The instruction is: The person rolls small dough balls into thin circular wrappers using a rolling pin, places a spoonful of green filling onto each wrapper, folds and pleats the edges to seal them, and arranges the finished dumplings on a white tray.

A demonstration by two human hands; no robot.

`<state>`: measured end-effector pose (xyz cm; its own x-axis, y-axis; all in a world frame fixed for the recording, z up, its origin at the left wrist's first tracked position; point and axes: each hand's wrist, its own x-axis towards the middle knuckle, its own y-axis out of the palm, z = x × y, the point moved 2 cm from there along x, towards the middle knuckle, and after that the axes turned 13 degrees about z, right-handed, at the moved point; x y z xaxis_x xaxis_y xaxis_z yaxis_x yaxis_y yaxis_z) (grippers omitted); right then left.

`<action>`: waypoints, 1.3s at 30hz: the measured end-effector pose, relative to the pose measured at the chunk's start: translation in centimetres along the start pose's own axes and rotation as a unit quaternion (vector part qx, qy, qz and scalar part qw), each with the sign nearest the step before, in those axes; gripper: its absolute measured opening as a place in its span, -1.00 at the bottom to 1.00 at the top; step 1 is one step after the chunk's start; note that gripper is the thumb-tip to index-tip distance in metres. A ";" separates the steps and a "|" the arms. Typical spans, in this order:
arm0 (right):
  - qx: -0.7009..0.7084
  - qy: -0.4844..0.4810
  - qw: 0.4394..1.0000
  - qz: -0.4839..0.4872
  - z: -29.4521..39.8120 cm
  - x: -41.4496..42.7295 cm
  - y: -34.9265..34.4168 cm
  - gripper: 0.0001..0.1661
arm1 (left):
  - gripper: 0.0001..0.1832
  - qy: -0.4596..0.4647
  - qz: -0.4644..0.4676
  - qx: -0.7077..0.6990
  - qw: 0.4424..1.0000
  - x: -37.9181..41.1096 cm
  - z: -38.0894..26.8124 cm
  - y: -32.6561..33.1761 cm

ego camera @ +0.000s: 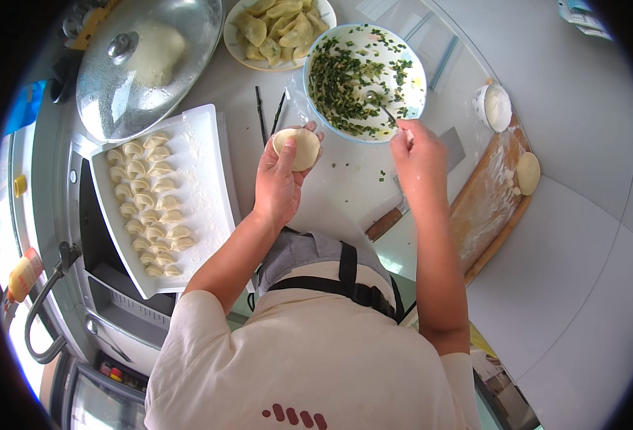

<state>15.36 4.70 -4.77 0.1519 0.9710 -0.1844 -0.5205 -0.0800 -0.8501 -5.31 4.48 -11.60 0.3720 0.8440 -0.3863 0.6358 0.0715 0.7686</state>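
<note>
A round dumpling wrapper (306,149) lies across the palm and fingers of my left hand (280,183), with the thumb resting on top. My right hand (419,156) grips the handle of a metal spoon (387,114) whose bowl is in the chopped green filling (343,75). That filling sits in a large white bowl (324,125) with a blue rim. Rows of folded dumplings (144,200) lie on a floured white tray (209,188) left of my left arm. Two dark chopsticks (260,110) lie behind my left hand.
A plate of dumplings (273,67) stands beside the bowl. A glass lid (98,102) covers dough at the back left. A cleaver with a wooden handle (385,224) lies near my right forearm. Farther right are a floured wooden board (483,199), flattened dough (528,173) and a cup of white powder (497,109).
</note>
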 end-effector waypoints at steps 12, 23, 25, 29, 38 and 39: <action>0.270 0.083 0.957 0.068 0.1 0.2 4.1 -0.78 | -0.56 0.013 -0.025 -0.020 0.999 0.9 -1.7 0.6; 0.592 0.177 0.781 0.089 1.3 0.4 4.5 -0.76 | -0.52 0.044 -0.003 0.002 0.999 1.4 -3.1 1.1; 0.605 0.174 0.773 0.080 1.1 0.3 4.5 -0.76 | -0.51 0.049 0.001 0.005 0.999 1.6 -3.5 1.3; 0.616 0.155 0.769 0.064 0.6 -0.1 3.6 -0.76 | -0.49 0.058 0.022 0.011 0.998 2.3 -4.2 2.3; 0.374 0.021 0.927 -0.023 2.7 -2.5 0.7 -0.73 | -0.53 0.019 0.045 -0.069 0.996 5.7 -2.9 6.6; 0.285 -0.013 0.957 -0.050 2.8 -2.8 0.7 -0.71 | -0.53 0.016 0.049 -0.082 0.995 5.9 -2.7 7.1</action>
<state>12.23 2.59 -3.48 0.2074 0.9733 -0.0984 -0.8795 0.1415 -0.4545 -0.38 11.39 -7.06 0.4035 0.8676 -0.2904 0.4775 0.0711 0.8758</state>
